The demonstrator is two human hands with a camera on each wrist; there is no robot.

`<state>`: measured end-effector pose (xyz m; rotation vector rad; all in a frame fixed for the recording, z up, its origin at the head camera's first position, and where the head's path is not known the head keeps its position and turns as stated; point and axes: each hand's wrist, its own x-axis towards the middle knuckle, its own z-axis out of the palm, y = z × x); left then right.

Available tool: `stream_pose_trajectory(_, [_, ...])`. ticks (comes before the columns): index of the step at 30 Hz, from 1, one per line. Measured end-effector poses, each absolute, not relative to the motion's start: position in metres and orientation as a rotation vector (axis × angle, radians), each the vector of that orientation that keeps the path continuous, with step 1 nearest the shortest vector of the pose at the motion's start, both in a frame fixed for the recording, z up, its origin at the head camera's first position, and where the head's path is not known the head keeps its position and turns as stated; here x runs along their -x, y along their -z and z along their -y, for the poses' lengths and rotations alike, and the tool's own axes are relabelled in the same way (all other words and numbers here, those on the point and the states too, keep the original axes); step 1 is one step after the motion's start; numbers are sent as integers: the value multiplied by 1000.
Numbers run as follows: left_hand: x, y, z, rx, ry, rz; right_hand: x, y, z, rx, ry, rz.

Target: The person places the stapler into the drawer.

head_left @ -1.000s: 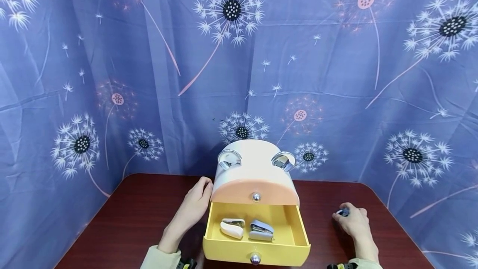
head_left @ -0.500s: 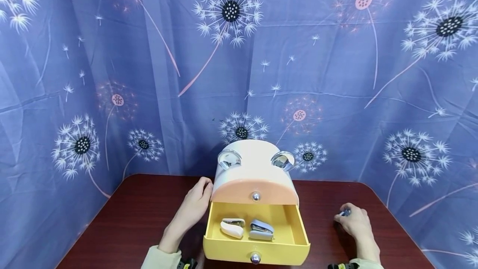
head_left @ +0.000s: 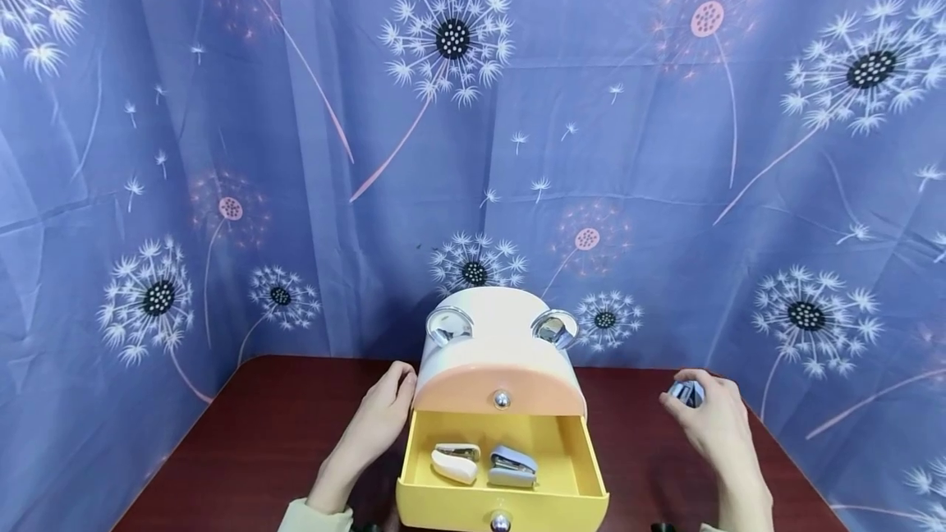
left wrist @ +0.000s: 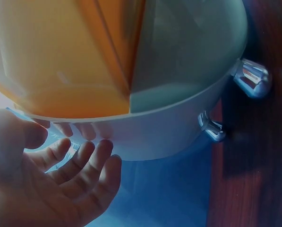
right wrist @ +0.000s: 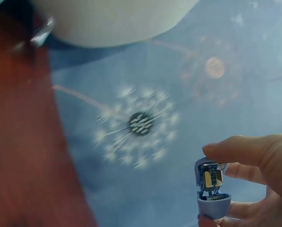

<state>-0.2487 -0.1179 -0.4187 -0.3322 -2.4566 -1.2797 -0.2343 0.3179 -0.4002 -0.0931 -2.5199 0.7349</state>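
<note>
My right hand (head_left: 720,425) pinches a small blue-grey stapler (head_left: 693,395) above the right side of the table; the right wrist view shows the same stapler (right wrist: 213,207) end-on between thumb and fingers. At the centre stands a white dome-topped cabinet (head_left: 497,331) with a peach upper drawer (head_left: 466,388). Its yellow lower drawer (head_left: 443,504) is pulled out, with a white stapler (head_left: 454,467) and another blue-grey stapler (head_left: 512,477) inside. Against the cabinet's left side rests my left hand (head_left: 375,425), its fingers relaxed and not wrapped around anything in the left wrist view.
The dark red-brown table (head_left: 244,450) extends on both sides of the cabinet. Two silver mirror-like ovals (head_left: 449,325) stick out from the cabinet's top. A blue curtain (head_left: 355,269) with dandelion prints hangs right behind the table.
My right hand has lifted the blue-grey stapler up off the table. The left hand stays at the cabinet's side. The head view has tilted slightly, so the scene sits lower.
</note>
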Motion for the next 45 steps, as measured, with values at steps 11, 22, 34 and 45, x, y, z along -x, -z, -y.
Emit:
stream_pose_trajectory(11, [248,418,118,350,1274,2462,201,359,-288,-61,-709,2423])
stream_pose_trajectory(22, [250,414,119,336,1272,2455,184,343,-244,-404,-669,2384])
stream_pose_trajectory(34, [247,415,120,331,1291,2464,169,341,-206,-921,-722,2401])
stream_pose_trajectory(45, [248,417,119,344,1279,2445,167,349,-184,-1180,-744,2361])
